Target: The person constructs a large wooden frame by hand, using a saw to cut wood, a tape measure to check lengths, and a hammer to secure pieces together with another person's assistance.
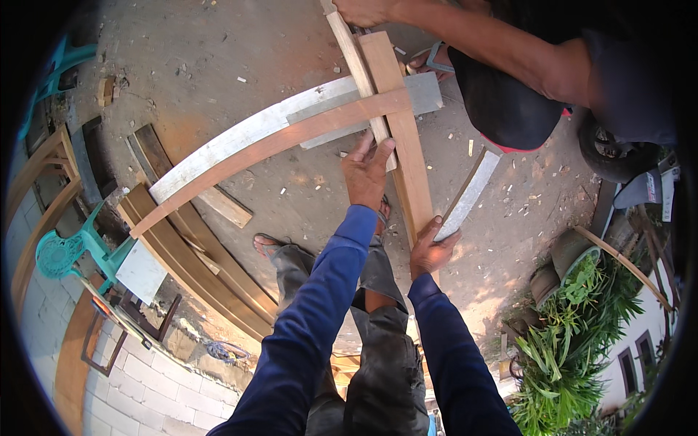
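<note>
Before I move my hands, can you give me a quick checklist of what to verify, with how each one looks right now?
1. Left hand has the narrow strip: ok, thumb and fingers hold its near end.
2. Strip's far end attended: ok, a co-worker's hand is there.
3. Strip lies over the brown curved board: ok, it crosses on top.
4. Right hand firm on the wide plank: cannot tell; it is at the edge, and may be gripping the short pale strip instead.
5. Ground free of scraps: not ok, small pale bits lie scattered.
</note>
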{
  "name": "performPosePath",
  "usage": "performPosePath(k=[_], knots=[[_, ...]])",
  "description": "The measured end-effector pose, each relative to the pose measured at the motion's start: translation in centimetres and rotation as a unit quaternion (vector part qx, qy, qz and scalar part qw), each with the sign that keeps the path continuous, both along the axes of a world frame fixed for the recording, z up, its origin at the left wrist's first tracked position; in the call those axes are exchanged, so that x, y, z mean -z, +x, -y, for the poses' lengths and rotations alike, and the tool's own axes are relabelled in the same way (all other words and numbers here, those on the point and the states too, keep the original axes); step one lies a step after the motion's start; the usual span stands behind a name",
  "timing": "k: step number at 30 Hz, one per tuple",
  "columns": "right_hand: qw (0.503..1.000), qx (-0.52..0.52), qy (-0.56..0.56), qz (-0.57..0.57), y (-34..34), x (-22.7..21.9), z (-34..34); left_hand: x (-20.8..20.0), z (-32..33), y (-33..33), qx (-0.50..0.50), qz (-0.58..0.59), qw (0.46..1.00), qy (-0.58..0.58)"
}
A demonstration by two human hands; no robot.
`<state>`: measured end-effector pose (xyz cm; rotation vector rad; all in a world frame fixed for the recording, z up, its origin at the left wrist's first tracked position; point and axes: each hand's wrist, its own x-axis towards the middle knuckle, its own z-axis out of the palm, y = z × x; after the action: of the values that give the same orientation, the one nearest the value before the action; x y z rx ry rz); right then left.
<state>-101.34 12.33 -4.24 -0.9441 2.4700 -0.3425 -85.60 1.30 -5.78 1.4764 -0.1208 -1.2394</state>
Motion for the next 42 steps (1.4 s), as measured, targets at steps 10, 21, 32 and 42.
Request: performPosePath(k=[10, 21, 32, 42], knots=[[0.999, -0.023, -0.015, -0.032, 0.3, -0.4, 0.7, -0.1, 0.7, 0.9, -0.043, -0.056, 0.997, 0.017], [0.998, -0.034, -0.034, -0.047, 0.2, -0.7, 0.5, -0.6, 1.4, 0.5, -0.052, -0.083, 0.994, 0.042], [0.999, -0.029, -0.007, -0.04, 0.2, -0.7, 0.5, -0.1, 1.3, 1.3, -0.051, -0.107, 0.993, 0.018], [0.999, -0.013, -0.013, -0.031, 0.7, -1.1, 1.0, 0.7, 1.0, 1.8, -0.086, -0.154, 0.983, 0.047]])
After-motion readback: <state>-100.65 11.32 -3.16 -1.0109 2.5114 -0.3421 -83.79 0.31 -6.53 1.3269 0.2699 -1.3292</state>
